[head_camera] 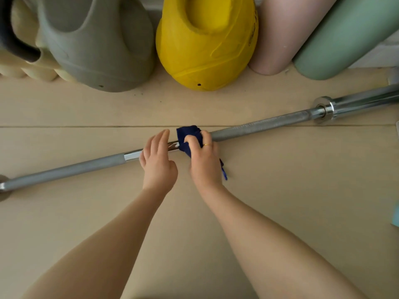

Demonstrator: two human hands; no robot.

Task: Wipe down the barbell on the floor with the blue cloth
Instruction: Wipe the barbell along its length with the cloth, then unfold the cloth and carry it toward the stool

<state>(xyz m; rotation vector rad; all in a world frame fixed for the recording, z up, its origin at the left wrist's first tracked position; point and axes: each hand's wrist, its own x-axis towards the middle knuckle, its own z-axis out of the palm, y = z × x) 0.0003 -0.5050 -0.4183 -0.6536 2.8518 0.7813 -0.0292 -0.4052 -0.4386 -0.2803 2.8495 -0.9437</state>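
A long steel barbell (265, 123) lies slantwise across the tan floor, from lower left to upper right, with a chrome collar (323, 109) near its right end. My right hand (205, 160) grips a dark blue cloth (189, 137) bunched around the bar's middle. A corner of the cloth hangs out below my palm. My left hand (158, 162) rests on the bar just left of the cloth, fingers straight and laid over the shaft.
Behind the bar stand a grey kettlebell (97, 44) and a yellow kettlebell (207, 44). Rolled pink mat (280, 35) and green mat (345, 39) lean at the back right. Cream-coloured objects (28, 67) sit far left.
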